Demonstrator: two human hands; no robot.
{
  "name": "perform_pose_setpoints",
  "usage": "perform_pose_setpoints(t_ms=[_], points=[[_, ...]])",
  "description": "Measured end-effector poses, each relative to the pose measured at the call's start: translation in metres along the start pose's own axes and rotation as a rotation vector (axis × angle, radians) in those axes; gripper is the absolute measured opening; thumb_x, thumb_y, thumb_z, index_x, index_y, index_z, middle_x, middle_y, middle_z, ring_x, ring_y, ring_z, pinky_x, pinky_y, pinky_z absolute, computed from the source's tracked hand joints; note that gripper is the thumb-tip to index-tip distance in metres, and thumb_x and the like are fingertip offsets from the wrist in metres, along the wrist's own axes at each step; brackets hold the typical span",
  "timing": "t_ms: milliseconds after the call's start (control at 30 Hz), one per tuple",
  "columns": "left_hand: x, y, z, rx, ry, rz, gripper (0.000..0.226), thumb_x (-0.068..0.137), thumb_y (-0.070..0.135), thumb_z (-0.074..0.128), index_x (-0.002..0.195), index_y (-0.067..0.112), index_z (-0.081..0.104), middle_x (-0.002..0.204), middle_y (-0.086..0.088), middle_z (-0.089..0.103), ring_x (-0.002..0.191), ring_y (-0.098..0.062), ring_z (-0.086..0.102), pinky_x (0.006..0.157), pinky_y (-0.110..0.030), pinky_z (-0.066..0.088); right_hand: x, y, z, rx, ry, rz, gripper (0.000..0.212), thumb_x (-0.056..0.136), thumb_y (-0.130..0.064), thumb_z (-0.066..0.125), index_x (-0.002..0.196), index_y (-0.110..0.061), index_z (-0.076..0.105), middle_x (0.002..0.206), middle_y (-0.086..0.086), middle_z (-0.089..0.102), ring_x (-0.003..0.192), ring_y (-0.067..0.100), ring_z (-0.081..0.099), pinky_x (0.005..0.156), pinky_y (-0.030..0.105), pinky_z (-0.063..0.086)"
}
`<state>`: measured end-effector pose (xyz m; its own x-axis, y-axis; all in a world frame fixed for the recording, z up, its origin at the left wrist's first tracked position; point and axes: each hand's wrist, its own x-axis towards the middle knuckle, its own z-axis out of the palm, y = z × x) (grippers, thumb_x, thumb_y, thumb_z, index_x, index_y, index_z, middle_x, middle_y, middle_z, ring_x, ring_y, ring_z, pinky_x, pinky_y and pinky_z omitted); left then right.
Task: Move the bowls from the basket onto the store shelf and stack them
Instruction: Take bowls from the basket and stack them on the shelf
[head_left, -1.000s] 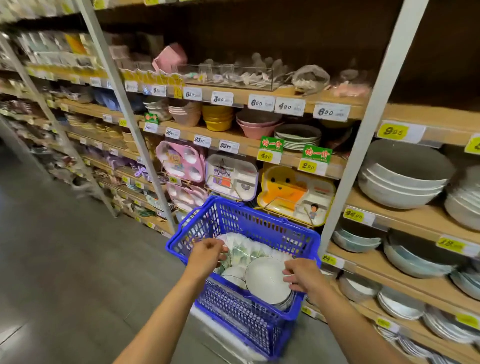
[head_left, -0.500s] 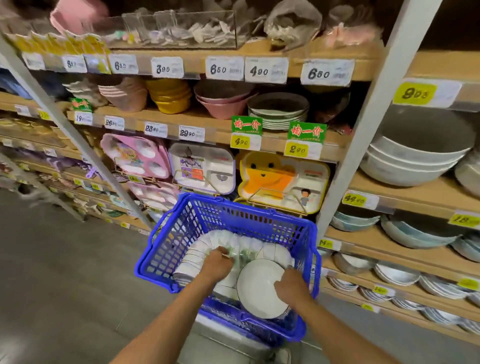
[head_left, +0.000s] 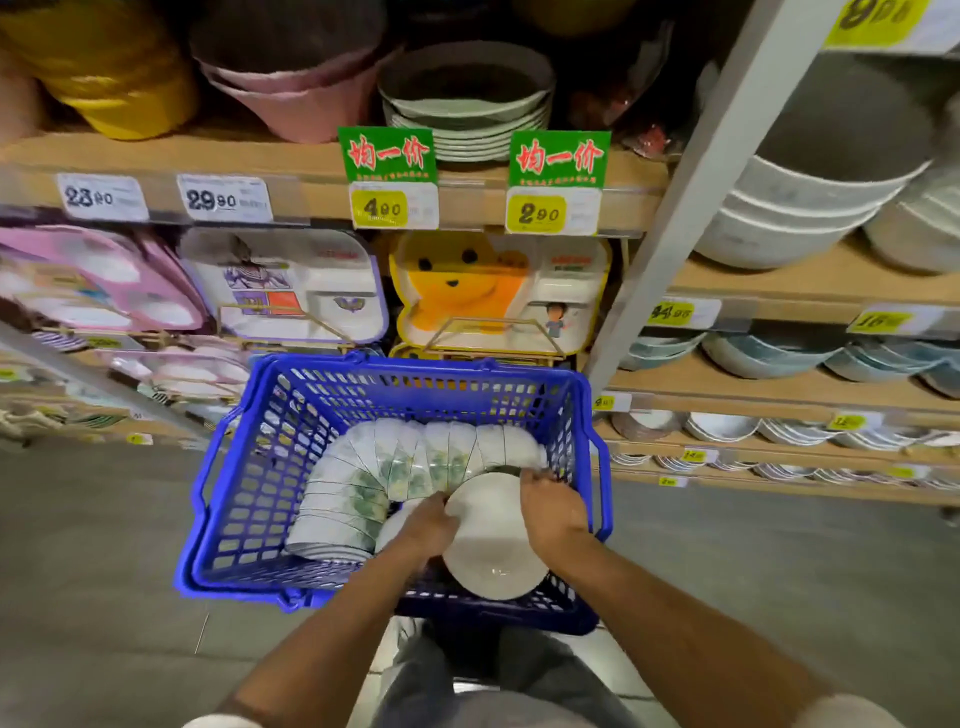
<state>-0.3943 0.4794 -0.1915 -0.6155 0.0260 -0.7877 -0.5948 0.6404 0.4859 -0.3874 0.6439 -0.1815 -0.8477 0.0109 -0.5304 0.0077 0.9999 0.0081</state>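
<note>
Near right in the basket, the white bowl lies between the left hand and right hand, each grip curled round its rim, the shelf beyond.

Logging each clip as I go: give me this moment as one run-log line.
stage: pickup | left hand: grips white bowl at left edge | right hand: grips its right edge | other bowls: nested row on side in blue basket

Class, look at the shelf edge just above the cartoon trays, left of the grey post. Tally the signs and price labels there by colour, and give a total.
Green signs: 2
Yellow price labels: 2
White price labels: 2
Total: 6
</note>
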Motion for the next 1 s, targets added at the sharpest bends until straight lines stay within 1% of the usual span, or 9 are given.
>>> perform_pose_setpoints(t_ms=[200, 333, 433, 533, 667, 733, 800, 900, 1000], points=[[0.011, 0.002, -0.009, 0.179, -0.116, 0.176, 0.061, 0.088, -0.004, 0.04, 0.145, 0.015, 0.039, 0.134, -0.013, 0.056, 0.12, -0.03, 0.054, 0.098, -0.038, 0.047, 0.0, -0.006, 0.001, 0.038, -0.014, 0.071, 0.057, 0.093, 0.008, 0.039, 0.146, -0.006, 0.026, 0.137, 0.021, 0.047, 0.115, 0.034, 0.059, 0.09, 0.041, 0.05], [0.006, 0.002, -0.015, 0.097, -0.173, 0.222, 0.07, 0.089, -0.006, 0.033, 0.151, 0.028, 0.029, 0.141, -0.007, 0.048, 0.115, -0.022, 0.049, 0.08, -0.028, 0.05, -0.005, -0.007, 0.001, 0.091, -0.039, 0.107, 0.069, 0.089, 0.007, 0.052, 0.149, -0.009, 0.021, 0.143, 0.019, 0.039, 0.119, 0.034, 0.056, 0.093, 0.042, 0.05], [-0.003, 0.004, -0.017, 0.037, -0.185, 0.23, 0.07, 0.09, -0.005, 0.033, 0.15, 0.031, 0.031, 0.137, -0.007, 0.051, 0.118, -0.027, 0.051, 0.088, -0.04, 0.055, -0.013, -0.007, 0.002, 0.116, -0.027, 0.121, 0.071, 0.088, 0.005, 0.051, 0.15, -0.011, 0.02, 0.145, 0.017, 0.037, 0.12, 0.033, 0.055, 0.093, 0.041, 0.049], [-0.013, 0.008, -0.021, -0.039, -0.177, 0.205, 0.066, 0.092, -0.003, 0.031, 0.144, 0.035, 0.037, 0.132, -0.004, 0.054, 0.111, -0.027, 0.054, 0.074, -0.039, 0.058, -0.02, -0.006, 0.001, 0.134, -0.005, 0.147, 0.063, 0.09, 0.002, 0.047, 0.148, -0.009, 0.025, 0.14, 0.016, 0.041, 0.117, 0.032, 0.056, 0.092, 0.041, 0.05], [-0.027, 0.015, -0.039, -0.098, -0.195, 0.241, 0.067, 0.091, -0.008, 0.032, 0.147, 0.03, 0.036, 0.138, -0.005, 0.051, 0.108, -0.02, 0.053, 0.055, -0.018, 0.055, -0.031, -0.005, -0.007, 0.242, 0.001, 0.21, 0.063, 0.091, -0.002, 0.041, 0.15, -0.015, 0.023, 0.14, 0.013, 0.043, 0.118, 0.033, 0.055, 0.09, 0.043, 0.05], [-0.035, 0.023, -0.053, -0.168, -0.21, 0.211, 0.062, 0.092, -0.006, 0.034, 0.142, 0.031, 0.04, 0.136, -0.005, 0.052, 0.106, -0.024, 0.057, 0.049, -0.022, 0.056, -0.036, -0.004, -0.015, 0.338, 0.02, 0.25, 0.059, 0.091, -0.008, 0.041, 0.148, -0.018, 0.027, 0.135, 0.012, 0.048, 0.115, 0.034, 0.056, 0.088, 0.042, 0.049], [-0.046, 0.034, -0.068, -0.28, -0.232, 0.2, 0.05, 0.093, -0.002, 0.04, 0.127, 0.034, 0.048, 0.121, 0.002, 0.06, 0.099, -0.026, 0.064, 0.05, -0.033, 0.058, -0.04, 0.0, -0.027, 0.517, 0.038, 0.256, 0.053, 0.093, -0.014, 0.043, 0.145, -0.018, 0.029, 0.13, 0.012, 0.053, 0.114, 0.032, 0.056, 0.088, 0.039, 0.048], [-0.063, 0.057, -0.089, -0.401, -0.246, 0.271, 0.044, 0.093, -0.001, 0.047, 0.108, 0.04, 0.054, 0.095, 0.011, 0.067, 0.078, -0.022, 0.07, 0.048, -0.031, 0.056, -0.052, 0.0, -0.053, 1.101, 0.056, 0.234, 0.043, 0.096, -0.015, 0.043, 0.139, -0.02, 0.037, 0.126, 0.01, 0.057, 0.111, 0.029, 0.057, 0.086, 0.041, 0.052], [-0.079, 0.085, -0.111, -0.453, -0.237, 0.318, 0.054, 0.089, -0.008, 0.038, 0.12, 0.035, 0.048, 0.103, 0.005, 0.06, 0.083, -0.031, 0.067, 0.05, -0.036, 0.058, -0.066, -0.01, -0.091, 1.653, 0.213, 0.145, 0.042, 0.096, -0.01, 0.044, 0.137, -0.022, 0.046, 0.123, 0.005, 0.061, 0.112, 0.024, 0.059, 0.09, 0.041, 0.055]])
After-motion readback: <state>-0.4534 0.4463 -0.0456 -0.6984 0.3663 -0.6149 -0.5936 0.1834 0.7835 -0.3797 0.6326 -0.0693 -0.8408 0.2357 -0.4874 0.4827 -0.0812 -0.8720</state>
